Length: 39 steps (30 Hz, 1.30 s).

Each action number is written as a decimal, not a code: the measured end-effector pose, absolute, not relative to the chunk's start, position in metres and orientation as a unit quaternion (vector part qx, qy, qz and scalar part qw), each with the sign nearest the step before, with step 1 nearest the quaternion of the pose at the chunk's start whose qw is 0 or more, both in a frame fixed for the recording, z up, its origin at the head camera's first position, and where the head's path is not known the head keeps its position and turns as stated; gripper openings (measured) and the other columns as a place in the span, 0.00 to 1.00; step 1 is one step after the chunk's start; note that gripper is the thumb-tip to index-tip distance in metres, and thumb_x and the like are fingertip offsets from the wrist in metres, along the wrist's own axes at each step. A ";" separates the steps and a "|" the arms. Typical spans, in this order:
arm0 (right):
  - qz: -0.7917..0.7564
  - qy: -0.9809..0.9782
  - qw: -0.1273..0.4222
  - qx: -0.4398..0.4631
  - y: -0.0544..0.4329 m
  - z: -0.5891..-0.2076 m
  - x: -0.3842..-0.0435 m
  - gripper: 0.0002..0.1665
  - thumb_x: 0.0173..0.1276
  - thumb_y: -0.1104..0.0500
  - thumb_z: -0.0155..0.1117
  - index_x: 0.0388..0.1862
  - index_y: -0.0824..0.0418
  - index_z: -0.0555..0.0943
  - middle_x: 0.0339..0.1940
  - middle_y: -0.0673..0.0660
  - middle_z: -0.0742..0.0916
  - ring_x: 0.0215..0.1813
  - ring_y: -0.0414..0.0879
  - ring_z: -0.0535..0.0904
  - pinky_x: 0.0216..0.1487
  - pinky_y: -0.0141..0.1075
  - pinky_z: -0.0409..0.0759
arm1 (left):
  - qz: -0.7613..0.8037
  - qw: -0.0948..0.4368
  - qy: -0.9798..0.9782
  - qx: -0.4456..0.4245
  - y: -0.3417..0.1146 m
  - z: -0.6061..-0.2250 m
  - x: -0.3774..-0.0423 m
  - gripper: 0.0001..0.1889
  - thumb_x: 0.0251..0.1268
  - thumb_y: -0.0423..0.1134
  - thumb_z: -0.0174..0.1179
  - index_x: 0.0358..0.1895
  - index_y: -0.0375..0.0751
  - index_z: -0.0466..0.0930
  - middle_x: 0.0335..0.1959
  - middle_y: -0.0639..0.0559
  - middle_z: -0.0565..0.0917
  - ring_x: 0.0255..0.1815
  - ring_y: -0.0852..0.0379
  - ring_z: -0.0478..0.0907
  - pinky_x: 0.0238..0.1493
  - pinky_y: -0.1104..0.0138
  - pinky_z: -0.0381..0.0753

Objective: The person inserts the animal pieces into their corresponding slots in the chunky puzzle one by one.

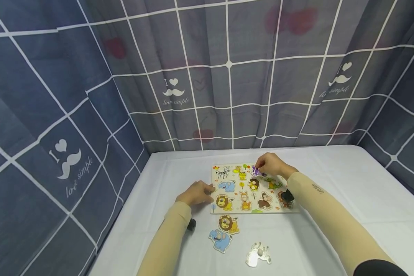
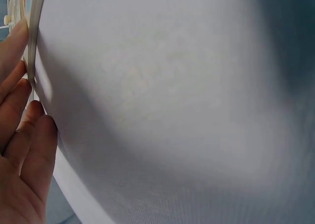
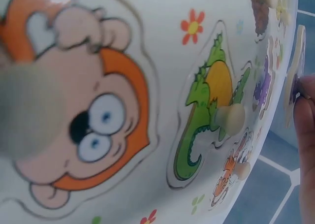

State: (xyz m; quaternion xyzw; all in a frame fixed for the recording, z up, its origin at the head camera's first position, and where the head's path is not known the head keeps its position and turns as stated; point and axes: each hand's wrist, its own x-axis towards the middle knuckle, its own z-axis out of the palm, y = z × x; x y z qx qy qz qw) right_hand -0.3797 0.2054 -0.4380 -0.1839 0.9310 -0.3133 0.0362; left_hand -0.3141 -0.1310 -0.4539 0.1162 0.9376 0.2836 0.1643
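Observation:
My right hand [image 1: 272, 165] pinches a purple animal puzzle piece [image 3: 294, 71] by its face, above the back of the wooden animal puzzle board [image 1: 235, 211]. The piece is seen nearly edge-on in the right wrist view, apart from the purple picture on the board. My left hand [image 1: 197, 193] rests at the board's left edge, its fingers extended and fingertips against the rim. Set in the board are a crocodile piece [image 3: 204, 120] and a monkey piece [image 3: 103, 120], both with round knobs.
In front of the board lie a loose lion piece [image 1: 229, 224], a blue elephant piece [image 1: 220, 240] and a shiny whitish piece [image 1: 258, 254] with a knob. A white cloth covers the table [image 1: 179, 168]. Grid-patterned curtains [image 1: 210, 92] hang behind and beside it.

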 end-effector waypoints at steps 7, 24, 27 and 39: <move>-0.321 0.931 0.043 -0.170 0.207 -0.440 -0.385 0.07 0.61 0.70 0.65 0.36 0.65 0.88 0.30 0.54 0.90 0.30 0.41 0.80 0.34 0.32 0.80 | 0.287 0.160 0.937 0.119 -0.132 -0.456 -0.315 0.26 0.53 0.40 0.75 0.58 0.49 0.83 0.69 0.58 0.76 0.75 0.46 0.67 0.79 0.50 0.60; -0.303 0.935 0.032 -0.180 0.199 -0.451 -0.392 0.06 0.58 0.71 0.67 0.32 0.64 0.88 0.28 0.54 0.90 0.30 0.42 0.78 0.34 0.33 0.79 | 0.289 0.158 0.937 0.118 -0.132 -0.458 -0.312 0.25 0.54 0.39 0.74 0.59 0.48 0.83 0.69 0.57 0.76 0.75 0.47 0.68 0.79 0.50 0.61; -0.307 0.934 0.032 -0.179 0.200 -0.451 -0.392 0.07 0.59 0.72 0.66 0.32 0.64 0.88 0.29 0.54 0.90 0.30 0.42 0.78 0.33 0.32 0.79 | 0.290 0.158 0.936 0.119 -0.131 -0.458 -0.313 0.25 0.54 0.39 0.74 0.59 0.48 0.83 0.69 0.57 0.76 0.75 0.47 0.68 0.79 0.50 0.62; -0.306 0.935 0.043 -0.176 0.200 -0.460 -0.399 0.08 0.60 0.71 0.65 0.34 0.63 0.88 0.31 0.55 0.90 0.31 0.42 0.79 0.33 0.33 0.79 | 0.285 0.160 0.939 0.105 -0.130 -0.458 -0.312 0.26 0.53 0.40 0.74 0.59 0.49 0.83 0.69 0.60 0.76 0.75 0.46 0.67 0.79 0.49 0.61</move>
